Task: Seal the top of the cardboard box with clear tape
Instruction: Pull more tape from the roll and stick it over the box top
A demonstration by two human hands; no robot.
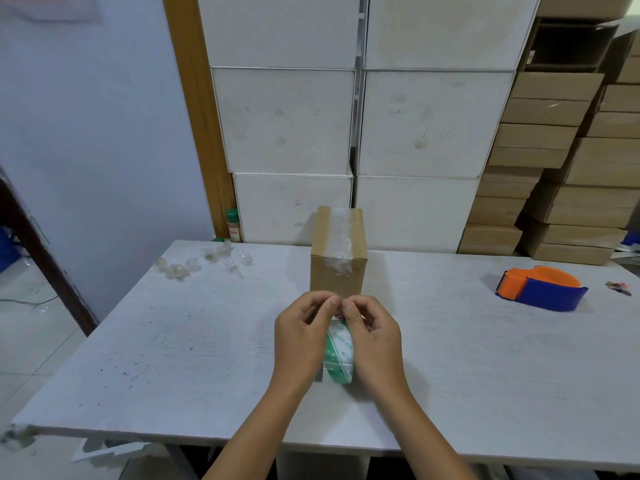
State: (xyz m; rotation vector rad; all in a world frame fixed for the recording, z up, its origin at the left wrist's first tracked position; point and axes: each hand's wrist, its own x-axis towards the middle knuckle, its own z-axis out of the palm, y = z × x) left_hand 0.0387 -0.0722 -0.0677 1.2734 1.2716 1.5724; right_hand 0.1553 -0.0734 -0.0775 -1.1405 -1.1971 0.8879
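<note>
A small brown cardboard box [337,278] stands upright in the middle of the white table [173,341]. A wrinkled strip of clear tape [341,237] runs along its top and a short way down its near face. Just in front of the box I hold a roll of clear tape [339,351] with a green and white core, standing on edge between my palms. My left hand [301,337] and my right hand [375,341] press against its sides. Both thumbs and forefingers pinch together at the top of the roll.
An orange and blue tape dispenser [542,287] lies on the table at the right. Several crumpled clear tape scraps [204,263] sit at the back left. White boxes [349,116] are stacked behind the table, brown cartons [561,168] at the right, a small green-capped bottle [233,225] at the back.
</note>
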